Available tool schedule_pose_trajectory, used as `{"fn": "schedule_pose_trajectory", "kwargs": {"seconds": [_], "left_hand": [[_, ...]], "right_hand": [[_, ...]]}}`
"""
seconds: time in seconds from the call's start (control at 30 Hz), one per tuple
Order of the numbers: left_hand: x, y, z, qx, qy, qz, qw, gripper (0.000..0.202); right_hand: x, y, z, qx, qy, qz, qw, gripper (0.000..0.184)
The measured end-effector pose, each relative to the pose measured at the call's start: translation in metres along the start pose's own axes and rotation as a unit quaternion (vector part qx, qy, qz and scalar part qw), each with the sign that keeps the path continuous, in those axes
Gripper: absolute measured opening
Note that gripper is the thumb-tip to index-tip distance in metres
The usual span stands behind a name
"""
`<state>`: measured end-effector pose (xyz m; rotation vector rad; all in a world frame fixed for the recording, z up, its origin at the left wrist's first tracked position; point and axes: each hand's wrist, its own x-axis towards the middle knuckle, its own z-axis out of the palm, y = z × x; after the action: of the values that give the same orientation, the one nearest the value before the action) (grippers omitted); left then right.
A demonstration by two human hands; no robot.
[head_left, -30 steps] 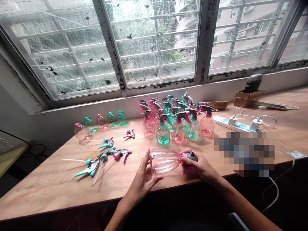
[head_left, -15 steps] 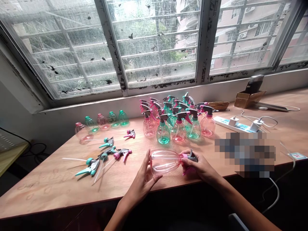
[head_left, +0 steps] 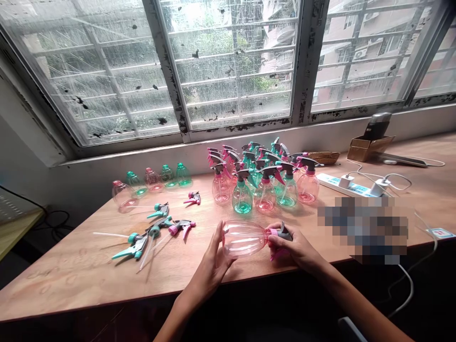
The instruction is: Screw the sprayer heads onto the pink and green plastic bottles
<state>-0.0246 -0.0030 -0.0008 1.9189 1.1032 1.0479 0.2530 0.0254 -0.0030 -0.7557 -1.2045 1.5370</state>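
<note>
A clear pink spray bottle [head_left: 244,239] lies sideways in the air above the table's front edge, its base to the left. My left hand [head_left: 215,256] is closed around the base end, with the thumb below. At the neck, my right hand [head_left: 294,244] grips the pink and grey trigger sprayer [head_left: 273,233], which sits on the bottle's mouth. I cannot tell how tightly it is screwed on. To the left lie several loose trigger sprayers [head_left: 133,244] in green and pink, some with white tubes.
Several bottles with sprayers [head_left: 265,192] stand in a cluster behind my hands. Open-necked bottles [head_left: 123,197] line the back left. On the right are a power strip [head_left: 331,181], a cardboard box [head_left: 368,147] and a blurred patch. Windows [head_left: 231,61] rise behind the table [head_left: 71,270].
My left thumb has shifted slightly under the bottle. Both hands keep their hold, and the bottle stays in nearly the same place.
</note>
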Motion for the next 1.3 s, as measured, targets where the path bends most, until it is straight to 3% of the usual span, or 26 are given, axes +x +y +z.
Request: {"fn": "schedule_pose_trajectory", "kwargs": {"seconds": [0.17, 0.33, 0.6, 0.73, 0.87, 0.97, 1.1, 1.3], "left_hand": [[-0.002, 0.004, 0.002, -0.074, -0.032, -0.018, 0.997, 0.107], [0.0, 0.009, 0.0, -0.05, -0.024, -0.024, 0.998, 0.095], [0.001, -0.002, 0.002, -0.028, 0.006, -0.009, 1.0, 0.098], [0.001, 0.01, 0.003, -0.069, -0.001, -0.026, 0.997, 0.107], [0.002, 0.017, 0.0, -0.038, -0.001, -0.014, 0.999, 0.096], [0.002, 0.012, -0.002, 0.018, 0.019, 0.011, 1.0, 0.092], [0.001, 0.001, 0.0, -0.036, 0.011, -0.003, 0.999, 0.09], [-0.001, 0.003, 0.002, -0.073, -0.011, -0.041, 0.996, 0.112]], "right_hand": [[-0.001, 0.003, -0.002, -0.023, -0.005, 0.013, 1.0, 0.047], [0.0, 0.002, -0.002, -0.027, -0.008, 0.004, 1.0, 0.045], [0.0, 0.002, -0.001, -0.01, -0.003, 0.006, 1.0, 0.047], [-0.001, 0.001, -0.001, -0.012, -0.005, 0.004, 1.0, 0.047], [0.0, 0.001, 0.0, -0.011, -0.001, 0.001, 1.0, 0.048], [0.0, 0.001, -0.001, -0.01, -0.002, -0.002, 1.0, 0.048], [0.0, 0.002, -0.002, -0.01, -0.01, -0.002, 1.0, 0.044], [-0.001, 0.003, -0.003, -0.016, -0.012, 0.005, 1.0, 0.045]]}}
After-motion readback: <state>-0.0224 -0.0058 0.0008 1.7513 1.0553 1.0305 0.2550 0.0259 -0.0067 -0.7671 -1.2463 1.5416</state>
